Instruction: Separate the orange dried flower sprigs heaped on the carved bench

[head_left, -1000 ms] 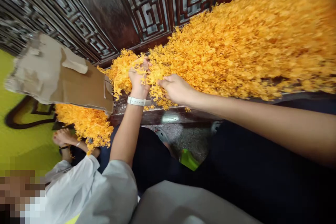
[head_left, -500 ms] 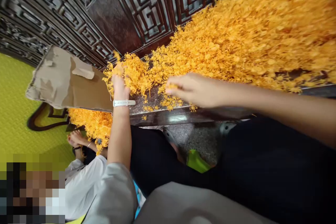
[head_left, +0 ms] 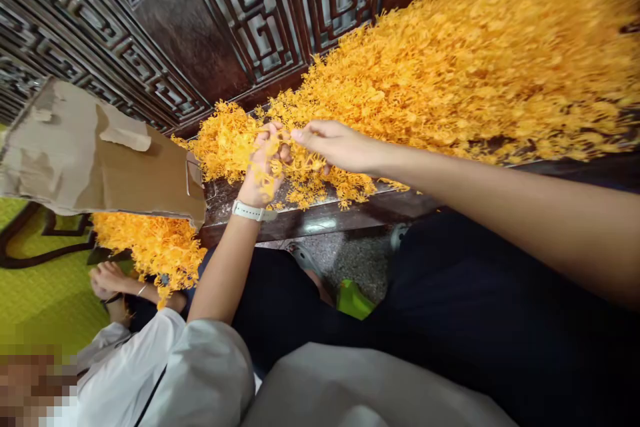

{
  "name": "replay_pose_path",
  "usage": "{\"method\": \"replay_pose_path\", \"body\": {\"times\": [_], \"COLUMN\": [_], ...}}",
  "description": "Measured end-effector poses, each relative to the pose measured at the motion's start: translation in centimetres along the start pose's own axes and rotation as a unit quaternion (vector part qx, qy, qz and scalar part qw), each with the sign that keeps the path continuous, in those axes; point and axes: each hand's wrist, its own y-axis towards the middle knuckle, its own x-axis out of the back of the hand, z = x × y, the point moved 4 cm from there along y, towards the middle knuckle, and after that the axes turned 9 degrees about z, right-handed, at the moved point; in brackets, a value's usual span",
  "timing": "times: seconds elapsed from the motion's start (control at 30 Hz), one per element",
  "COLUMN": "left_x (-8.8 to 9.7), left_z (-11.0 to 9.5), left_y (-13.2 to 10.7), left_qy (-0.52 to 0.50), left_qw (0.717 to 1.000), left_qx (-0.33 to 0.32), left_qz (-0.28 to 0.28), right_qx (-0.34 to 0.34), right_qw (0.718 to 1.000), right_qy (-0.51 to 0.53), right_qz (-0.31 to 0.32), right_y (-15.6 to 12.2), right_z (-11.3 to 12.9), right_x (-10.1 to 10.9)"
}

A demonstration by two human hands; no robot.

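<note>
Orange plastic flower-like pieces with thin curled petals lie in a long heap [head_left: 450, 80] on a dark wooden bench [head_left: 320, 223]. My left hand [head_left: 263, 170], a white band [head_left: 249, 210] at its wrist, is turned palm up with fingers curled round several of these pieces. My right hand [head_left: 345, 145] meets it from the right, thumb and fingers pinched on an orange piece by the left fingertips. Motion blurs the pieces between the hands. A smaller pile [head_left: 220, 140] lies just behind my left hand.
A torn cardboard sheet [head_left: 135, 167] stands at the left, with another orange pile [head_left: 155, 240] beyond it. A co-worker's hands [head_left: 107, 280] are at the lower left. A carved wooden backrest [head_left: 250, 7] runs behind the heap.
My left hand has come away from the smaller pile, moving right and turning palm up. My right hand has risen from the bench surface to meet it. The view has shifted slightly.
</note>
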Motion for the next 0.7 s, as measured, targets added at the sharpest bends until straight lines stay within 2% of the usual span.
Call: {"method": "replay_pose_path", "body": {"times": [0.1,0.2,0.27,0.33,0.37,0.43,0.53,0.57,0.63,0.7], "left_x": [-1.0,-1.0,-0.8,-0.5,-0.4,0.4,3.5,4.8,7.2,9.0], "left_z": [0.1,0.0,0.0,0.0,0.1,0.0,-1.4,-2.2,-4.1,-5.7], "left_y": [-0.1,0.0,0.1,0.4,0.7,1.8,4.0,4.6,5.2,4.9], "left_qy": [0.039,0.014,-0.029,-0.078,-0.099,-0.124,-0.094,-0.085,-0.081,-0.075], "left_qw": [0.997,0.994,0.991,0.989,0.988,0.989,0.990,0.985,0.978,0.977], "left_qx": [-0.019,-0.047,-0.061,-0.065,-0.060,-0.045,-0.058,-0.071,-0.096,-0.114], "left_qz": [0.069,0.103,0.112,0.110,0.104,0.063,-0.086,-0.129,-0.168,-0.166], "right_qx": [-0.034,-0.042,-0.005,0.065,0.098,0.137,0.196,0.231,0.289,0.292], "right_qw": [0.994,0.984,0.991,0.997,0.991,0.960,0.911,0.898,0.888,0.902], "right_qy": [0.085,0.129,0.095,-0.017,-0.095,-0.244,-0.362,-0.368,-0.344,-0.312], "right_qz": [0.062,0.117,0.090,0.032,0.006,-0.019,0.035,0.066,0.094,0.055], "right_y": [0.0,-0.3,-0.4,-0.5,-0.6,-1.2,-2.9,-3.6,-4.8,-4.9], "right_z": [-0.2,-0.5,-0.5,-0.1,0.3,1.2,2.9,3.5,4.4,4.4], "right_x": [-1.6,-2.2,-1.9,-1.7,-1.9,-2.6,-4.5,-4.9,-4.6,-2.3]}}
